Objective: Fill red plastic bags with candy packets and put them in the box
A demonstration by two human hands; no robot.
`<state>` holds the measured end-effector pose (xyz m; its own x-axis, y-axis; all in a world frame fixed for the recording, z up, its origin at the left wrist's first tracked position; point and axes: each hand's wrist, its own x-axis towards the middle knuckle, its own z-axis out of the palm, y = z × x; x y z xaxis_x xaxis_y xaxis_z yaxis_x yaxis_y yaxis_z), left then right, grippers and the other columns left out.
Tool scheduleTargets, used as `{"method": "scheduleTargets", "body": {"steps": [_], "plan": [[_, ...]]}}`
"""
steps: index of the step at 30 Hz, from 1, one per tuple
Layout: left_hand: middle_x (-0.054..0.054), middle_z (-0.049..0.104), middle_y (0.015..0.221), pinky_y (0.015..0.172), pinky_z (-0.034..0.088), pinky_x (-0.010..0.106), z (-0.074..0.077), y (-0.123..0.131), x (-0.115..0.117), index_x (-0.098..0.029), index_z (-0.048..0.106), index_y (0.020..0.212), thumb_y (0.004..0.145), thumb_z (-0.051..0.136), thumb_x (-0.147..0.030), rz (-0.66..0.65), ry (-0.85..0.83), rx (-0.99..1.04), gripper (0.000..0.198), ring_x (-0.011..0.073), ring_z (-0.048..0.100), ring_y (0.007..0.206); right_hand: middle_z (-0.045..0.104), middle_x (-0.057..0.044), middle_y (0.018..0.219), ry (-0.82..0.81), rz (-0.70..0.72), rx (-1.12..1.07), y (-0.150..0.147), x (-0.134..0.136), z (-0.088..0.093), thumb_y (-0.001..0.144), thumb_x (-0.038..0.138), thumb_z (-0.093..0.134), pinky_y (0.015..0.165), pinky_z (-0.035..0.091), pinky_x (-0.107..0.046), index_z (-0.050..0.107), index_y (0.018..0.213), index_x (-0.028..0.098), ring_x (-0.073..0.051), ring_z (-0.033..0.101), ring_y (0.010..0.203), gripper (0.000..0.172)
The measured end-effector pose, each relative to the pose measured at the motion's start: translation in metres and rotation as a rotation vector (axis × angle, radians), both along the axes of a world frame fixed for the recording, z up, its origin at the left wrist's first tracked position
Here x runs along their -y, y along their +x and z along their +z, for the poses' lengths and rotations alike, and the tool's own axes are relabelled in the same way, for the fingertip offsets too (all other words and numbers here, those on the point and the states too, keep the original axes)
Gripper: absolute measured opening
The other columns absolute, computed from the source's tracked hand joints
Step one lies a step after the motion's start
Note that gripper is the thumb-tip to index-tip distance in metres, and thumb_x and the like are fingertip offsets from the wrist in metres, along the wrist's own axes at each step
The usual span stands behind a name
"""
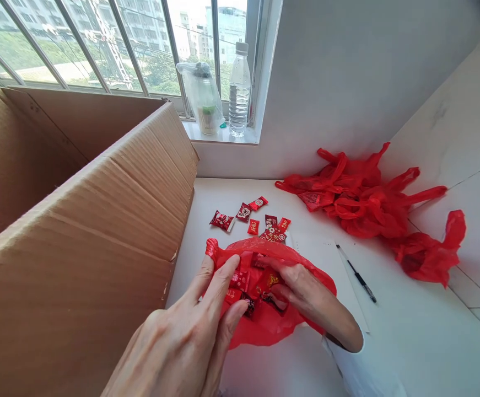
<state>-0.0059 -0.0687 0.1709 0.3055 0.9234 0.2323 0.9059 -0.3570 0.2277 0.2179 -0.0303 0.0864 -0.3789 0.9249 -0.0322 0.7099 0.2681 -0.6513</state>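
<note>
A red plastic bag (264,331) lies open on the white table. My left hand (177,336) has its rim gripped between the fingers on the left side, with the thumb over the opening. Inside, several small red and dark-red wrapped candies (240,280) are visible. My right hand (301,286) reaches into the bag from the right, its fingers curled around a red candy with gold print (269,280); its fingertips are partly hidden. Just beyond the bag lie more loose wrapped candies (222,220), one pile partly covered by the bag's far edge.
A large open cardboard box (140,204) stands at the left. Several filled, knotted red bags (372,204) are heaped at the back right. A black pen (357,274) lies by a white paper sheet (349,286). On the windowsill stand a water bottle (240,94) and a bagged cup (206,105).
</note>
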Motion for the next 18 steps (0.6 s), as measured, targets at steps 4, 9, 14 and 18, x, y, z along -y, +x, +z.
{"method": "scheduleTargets", "body": {"steps": [4,9,14,18], "plan": [[0.006,0.050,0.139,0.066,0.060,0.029,-0.001,-0.004,-0.003,-0.034,0.038,0.140,0.098,0.027,-0.041,-0.049,-0.018,-0.015,0.045,0.0242,0.071,0.089,0.060,-0.003,0.121,-0.040,-0.009,-0.002,0.014,0.001,-0.014,0.087,0.022,0.046,0.096,0.044,-0.036,0.043,0.137,0.031,-0.021,0.056,0.110,0.051],[0.008,0.048,0.141,0.057,0.058,0.023,0.000,-0.011,-0.007,-0.034,0.036,0.141,0.098,0.027,-0.034,-0.131,-0.046,-0.017,0.044,0.0203,0.072,0.080,0.063,-0.003,0.113,-0.057,-0.014,-0.035,0.012,-0.007,-0.012,0.089,0.018,0.040,0.094,0.046,-0.037,0.045,0.136,0.031,-0.022,0.059,0.106,0.048],[0.008,0.048,0.141,0.056,0.058,0.025,0.000,-0.011,-0.007,-0.033,0.034,0.142,0.097,0.029,-0.036,-0.130,-0.028,-0.036,0.045,0.0228,0.072,0.085,0.067,-0.003,0.108,-0.117,0.037,-0.082,0.002,-0.011,0.001,0.086,0.015,0.041,0.090,0.048,-0.036,0.047,0.135,0.026,-0.021,0.063,0.099,0.050],[0.006,0.050,0.139,0.061,0.060,0.030,-0.001,-0.004,-0.003,-0.032,0.036,0.141,0.098,0.023,-0.034,-0.067,0.039,-0.038,0.045,0.0252,0.070,0.092,0.058,-0.003,0.130,-0.149,0.014,-0.055,-0.002,-0.012,0.003,0.089,0.017,0.039,0.099,0.043,-0.037,0.051,0.132,0.027,-0.020,0.056,0.115,0.046]]}}
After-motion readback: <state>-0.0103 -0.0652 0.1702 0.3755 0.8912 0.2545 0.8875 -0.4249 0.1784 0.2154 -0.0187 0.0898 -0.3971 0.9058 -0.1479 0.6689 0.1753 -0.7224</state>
